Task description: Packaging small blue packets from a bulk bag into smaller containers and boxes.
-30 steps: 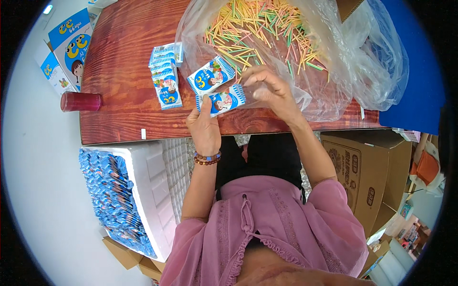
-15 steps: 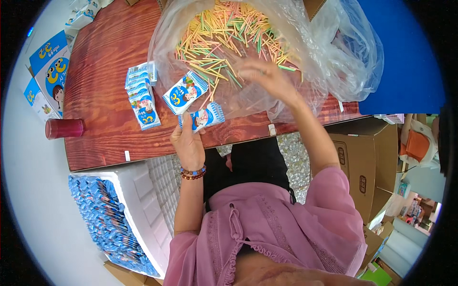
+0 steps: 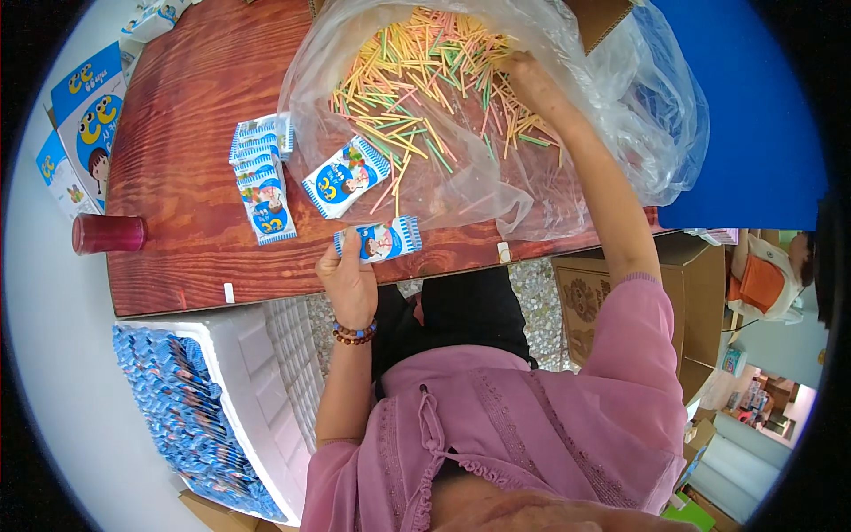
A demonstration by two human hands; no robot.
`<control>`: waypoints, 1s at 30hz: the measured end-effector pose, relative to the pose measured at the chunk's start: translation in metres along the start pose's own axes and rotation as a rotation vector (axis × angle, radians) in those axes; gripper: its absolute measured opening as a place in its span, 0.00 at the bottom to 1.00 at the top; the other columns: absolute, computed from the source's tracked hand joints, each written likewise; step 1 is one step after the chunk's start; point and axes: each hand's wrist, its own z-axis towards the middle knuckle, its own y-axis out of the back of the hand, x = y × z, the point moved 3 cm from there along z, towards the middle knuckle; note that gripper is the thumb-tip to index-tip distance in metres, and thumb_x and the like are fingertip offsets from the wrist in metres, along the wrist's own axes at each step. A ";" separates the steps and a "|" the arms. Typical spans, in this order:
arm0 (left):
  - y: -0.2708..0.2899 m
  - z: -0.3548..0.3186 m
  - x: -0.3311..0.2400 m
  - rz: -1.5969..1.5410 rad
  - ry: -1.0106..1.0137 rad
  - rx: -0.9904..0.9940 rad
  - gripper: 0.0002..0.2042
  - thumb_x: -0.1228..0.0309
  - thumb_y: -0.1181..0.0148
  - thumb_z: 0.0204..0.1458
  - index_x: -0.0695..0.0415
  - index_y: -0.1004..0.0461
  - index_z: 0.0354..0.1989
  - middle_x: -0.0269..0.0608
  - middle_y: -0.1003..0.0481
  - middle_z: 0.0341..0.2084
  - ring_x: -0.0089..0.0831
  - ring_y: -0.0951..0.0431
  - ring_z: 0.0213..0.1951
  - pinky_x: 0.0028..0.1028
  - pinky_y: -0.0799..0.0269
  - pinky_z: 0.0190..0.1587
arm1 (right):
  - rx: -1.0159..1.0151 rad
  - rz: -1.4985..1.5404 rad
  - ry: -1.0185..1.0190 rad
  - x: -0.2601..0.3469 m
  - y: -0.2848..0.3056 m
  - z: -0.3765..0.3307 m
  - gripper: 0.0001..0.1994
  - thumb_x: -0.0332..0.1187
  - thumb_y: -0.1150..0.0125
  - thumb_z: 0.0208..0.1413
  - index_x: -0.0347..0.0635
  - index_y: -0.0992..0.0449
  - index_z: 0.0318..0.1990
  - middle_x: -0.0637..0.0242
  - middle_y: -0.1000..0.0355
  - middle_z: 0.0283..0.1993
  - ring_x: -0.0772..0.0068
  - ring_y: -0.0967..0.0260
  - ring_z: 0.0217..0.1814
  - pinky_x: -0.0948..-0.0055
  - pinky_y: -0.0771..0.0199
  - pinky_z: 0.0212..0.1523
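Note:
My left hand point(image 3: 347, 277) holds a small blue-and-white printed packet point(image 3: 383, 239) at the near edge of the red-brown wooden table point(image 3: 195, 177). My right hand point(image 3: 532, 84) reaches into a big clear plastic bag point(image 3: 496, 168) and rests on a heap of thin coloured sticks point(image 3: 425, 80), yellow, green, orange and pink. A second packet point(image 3: 346, 177) lies loose beside the bag. To its left is a short row of several more packets point(image 3: 261, 173).
A white crate point(image 3: 230, 399) full of blue packets stands at my lower left. A dark red cup point(image 3: 111, 233) sits by the table's left end near blue printed boxes point(image 3: 84, 115). Cardboard boxes point(image 3: 612, 293) stand at my right, a blue sheet point(image 3: 753, 115) beyond.
My right hand has left the packet and gone up into the bag of sticks. My left hand keeps the packet, now lower at the table's edge.

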 end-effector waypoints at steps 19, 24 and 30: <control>0.003 -0.001 -0.001 -0.013 0.000 0.003 0.09 0.74 0.50 0.62 0.65 0.24 0.39 0.41 0.22 0.38 0.27 0.22 0.41 0.30 0.26 0.46 | 0.091 -0.251 0.325 0.010 0.020 -0.048 0.11 0.28 0.46 0.49 0.39 0.32 0.41 0.61 0.33 0.46 0.57 0.39 0.58 0.63 0.35 0.56; 0.004 -0.001 0.000 -0.009 -0.006 0.009 0.08 0.74 0.49 0.61 0.64 0.24 0.38 0.40 0.22 0.38 0.27 0.21 0.40 0.30 0.25 0.46 | 0.072 -0.335 0.311 0.005 0.014 -0.047 0.09 0.28 0.49 0.50 0.40 0.31 0.39 0.61 0.33 0.46 0.59 0.39 0.58 0.68 0.33 0.55; 0.002 -0.001 -0.001 -0.014 -0.005 0.011 0.08 0.74 0.49 0.61 0.64 0.24 0.39 0.41 0.22 0.38 0.27 0.21 0.40 0.30 0.25 0.46 | 0.086 -0.423 0.296 -0.007 0.001 -0.048 0.10 0.29 0.50 0.52 0.39 0.32 0.41 0.62 0.34 0.49 0.61 0.40 0.59 0.66 0.37 0.57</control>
